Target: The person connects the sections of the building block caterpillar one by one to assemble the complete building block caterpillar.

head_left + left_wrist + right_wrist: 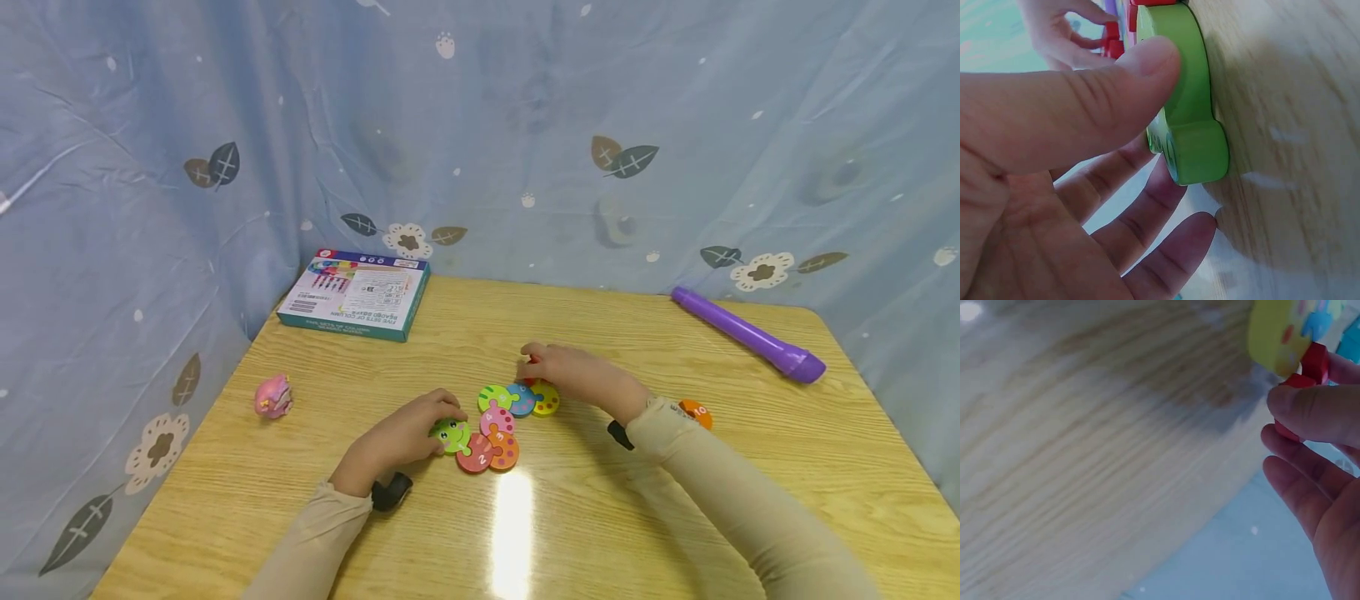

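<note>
A curved chain of caterpillar puzzle pieces lies on the table, with a green smiling head piece (452, 435) at its left end. My left hand (408, 429) holds that head piece between thumb and fingers; its thick green edge (1191, 81) shows in the left wrist view. From the head run a red piece marked 2 (475, 455), orange 3 (505, 450), pink 4 (497, 421), then green, blue (521, 400) and yellow (546, 399) ones. Close over the yellow end, my right hand (577, 372) pinches a red puzzle piece (1297, 381), partly hidden by the thumb.
Beyond my right wrist lies an orange piece marked 10 (697, 412), partly covered by the sleeve. A purple toy microphone (750, 335) rests at the back right. At the back left is a flat toy box (356, 293), with a small pink toy (273, 397) nearer. A blue curtain (480, 150) borders the table.
</note>
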`<action>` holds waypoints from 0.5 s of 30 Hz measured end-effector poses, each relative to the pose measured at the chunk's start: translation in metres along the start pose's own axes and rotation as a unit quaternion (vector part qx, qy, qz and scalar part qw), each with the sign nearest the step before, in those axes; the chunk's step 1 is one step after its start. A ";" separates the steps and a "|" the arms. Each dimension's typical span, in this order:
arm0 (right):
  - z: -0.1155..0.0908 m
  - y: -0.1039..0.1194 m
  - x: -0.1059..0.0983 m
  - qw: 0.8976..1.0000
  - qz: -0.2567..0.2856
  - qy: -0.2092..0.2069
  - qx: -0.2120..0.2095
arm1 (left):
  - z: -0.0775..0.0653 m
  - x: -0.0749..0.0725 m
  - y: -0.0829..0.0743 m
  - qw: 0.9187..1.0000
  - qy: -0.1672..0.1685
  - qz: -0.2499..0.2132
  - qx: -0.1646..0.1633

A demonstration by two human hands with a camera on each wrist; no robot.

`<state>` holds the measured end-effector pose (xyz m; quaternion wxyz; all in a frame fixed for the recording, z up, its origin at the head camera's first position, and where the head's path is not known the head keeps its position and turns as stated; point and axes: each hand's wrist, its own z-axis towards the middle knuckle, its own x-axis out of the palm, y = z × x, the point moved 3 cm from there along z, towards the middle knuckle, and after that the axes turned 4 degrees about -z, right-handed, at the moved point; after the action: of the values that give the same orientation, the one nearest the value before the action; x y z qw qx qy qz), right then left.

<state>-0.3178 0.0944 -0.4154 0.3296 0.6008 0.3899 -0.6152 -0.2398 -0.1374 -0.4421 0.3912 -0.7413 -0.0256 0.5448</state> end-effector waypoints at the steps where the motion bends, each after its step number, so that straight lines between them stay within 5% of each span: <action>1: 0.000 0.000 0.001 1.000 0.001 0.006 0.002 | 0.000 0.000 0.000 1.000 -0.001 0.000 0.000; 15: -0.001 -0.003 0.009 1.000 0.001 0.023 0.000 | -0.001 -0.001 -0.004 1.000 0.004 -0.006 -0.008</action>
<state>-0.3204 0.0968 -0.4243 0.3211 0.6154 0.3965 -0.6008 -0.2381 -0.1356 -0.4383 0.3891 -0.7462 -0.0329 0.5392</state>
